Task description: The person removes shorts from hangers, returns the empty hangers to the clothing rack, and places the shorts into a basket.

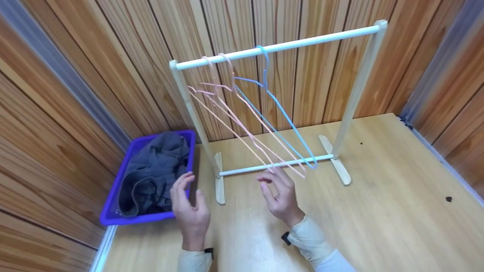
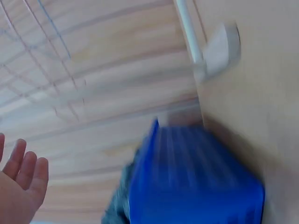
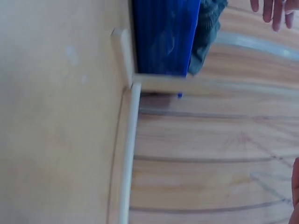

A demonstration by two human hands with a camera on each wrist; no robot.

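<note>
My left hand (image 1: 191, 215) is beside the right side of a purple basket (image 1: 109, 219), its fingers loosely bent with nothing between them. Dark grey cloth (image 1: 157, 166) lies crumpled in the basket. In the left wrist view the left hand (image 2: 25, 186) shows at the lower left edge. My right hand (image 1: 280, 194) is before the rack, fingers loosely curved, its knuckles overlapping the low corners of two pink hangers (image 1: 261, 121). A blue hanger (image 1: 289, 115) hangs to their right. Only a sliver of the right hand (image 3: 295, 191) shows in its wrist view.
A wooden rack with a white top rail (image 1: 321, 39) carries the hangers. Its feet (image 1: 340, 172) and a low white bar (image 1: 245, 170) stand on the wooden tabletop (image 1: 378, 226). Wood-panelled walls (image 1: 325, 75) enclose the back and sides. A small black bit (image 1: 449, 199) lies at right.
</note>
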